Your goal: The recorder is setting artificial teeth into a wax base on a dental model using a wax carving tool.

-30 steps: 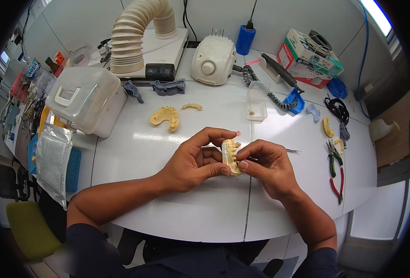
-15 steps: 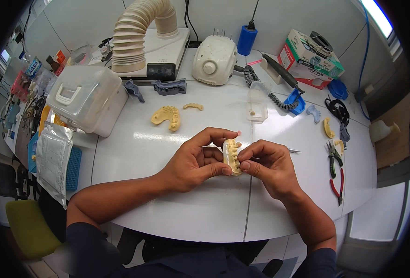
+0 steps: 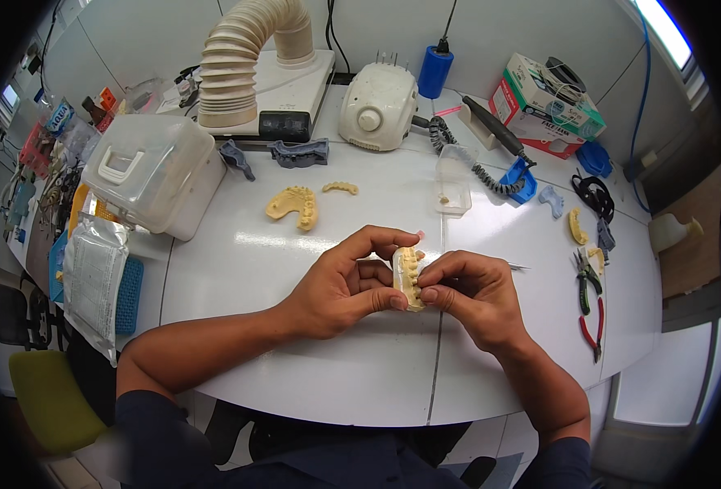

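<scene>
Over the middle of the white table, my left hand [image 3: 340,285] grips a yellowish dental model [image 3: 407,281], its thumb on the near end and its index finger curled over the far end. The model stands tilted, its pale smooth side to the left and its row of teeth to the right. My right hand [image 3: 476,297] is closed, thumb and index finger pinched at the teeth near the model's lower end. Its fingertips hide whether a separate small piece sits between them. Beyond my hands lie a horseshoe-shaped dental cast [image 3: 295,207] and a short strip of teeth [image 3: 340,188].
A lidded plastic box [image 3: 152,171] and a silver pouch [image 3: 95,277] stand left. At the back are a hose [image 3: 228,73], a white control unit [image 3: 378,106] and a handpiece [image 3: 495,126]. Green-handled pliers [image 3: 586,281] and red-handled pliers [image 3: 595,330] lie right, near a thin pointed tool [image 3: 518,266].
My right hand has shifted very slightly at the model's teeth. Both hands otherwise keep their place and grip.
</scene>
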`<state>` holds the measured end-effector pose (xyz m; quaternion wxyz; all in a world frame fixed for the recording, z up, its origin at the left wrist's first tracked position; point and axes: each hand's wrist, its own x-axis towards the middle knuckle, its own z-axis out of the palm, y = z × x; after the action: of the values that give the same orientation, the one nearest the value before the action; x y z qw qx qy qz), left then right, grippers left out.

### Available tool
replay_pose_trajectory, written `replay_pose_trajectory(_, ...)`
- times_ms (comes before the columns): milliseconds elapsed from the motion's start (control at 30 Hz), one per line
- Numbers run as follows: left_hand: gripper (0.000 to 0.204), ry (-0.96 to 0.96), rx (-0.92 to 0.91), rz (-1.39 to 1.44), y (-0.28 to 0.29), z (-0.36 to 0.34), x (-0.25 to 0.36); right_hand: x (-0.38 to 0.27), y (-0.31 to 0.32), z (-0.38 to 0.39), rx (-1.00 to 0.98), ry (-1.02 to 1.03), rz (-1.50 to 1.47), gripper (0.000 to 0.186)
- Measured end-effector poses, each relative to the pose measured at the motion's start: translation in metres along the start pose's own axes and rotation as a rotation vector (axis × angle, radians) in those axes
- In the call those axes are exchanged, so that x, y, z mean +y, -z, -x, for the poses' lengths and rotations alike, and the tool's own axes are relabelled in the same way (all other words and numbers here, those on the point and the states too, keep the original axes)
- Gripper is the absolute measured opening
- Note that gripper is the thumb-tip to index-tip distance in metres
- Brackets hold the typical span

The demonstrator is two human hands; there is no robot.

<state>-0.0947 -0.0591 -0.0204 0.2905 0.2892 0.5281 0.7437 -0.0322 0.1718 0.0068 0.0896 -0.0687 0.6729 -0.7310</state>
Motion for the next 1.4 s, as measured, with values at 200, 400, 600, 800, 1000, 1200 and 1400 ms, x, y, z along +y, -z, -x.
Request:
replay_pose_trajectory(200,0.066,0.047,0.006,0.015,0.0012,-0.0001,0.0013,0.0003,-0.0006,0.0005,0.009,0.045,0.077,0.012)
replay_pose_trajectory(400,0.066,0.068,0.004,0.019,0.0012,0.0004,0.0026,0.0009,-0.0026,0.0019,0.021,0.058,0.095,0.012)
replay_pose_trajectory(600,0.066,0.062,0.013,0.023,0.0007,0.0000,0.0016,0.0004,-0.0020,0.0008,0.009,0.060,0.058,0.013)
replay_pose_trajectory(800,0.067,0.056,-0.001,0.004,0.0013,-0.0002,0.0017,-0.0017,-0.0060,0.0015,0.013,0.078,0.042,0.015)
replay_pose_trajectory(1000,0.064,0.062,-0.008,0.090,-0.0011,-0.0006,0.0053,0.0027,-0.0019,0.0001,0.039,0.094,0.037,0.016)
replay_pose_trajectory(1200,0.064,0.070,-0.020,0.051,0.0016,-0.0005,0.0023,-0.0028,-0.0043,0.0019,0.031,0.013,-0.089,0.018)
replay_pose_trajectory(1400,0.063,0.075,-0.017,0.054,0.0010,-0.0006,0.0029,-0.0040,-0.0032,0.0027,0.029,-0.070,-0.121,0.020)
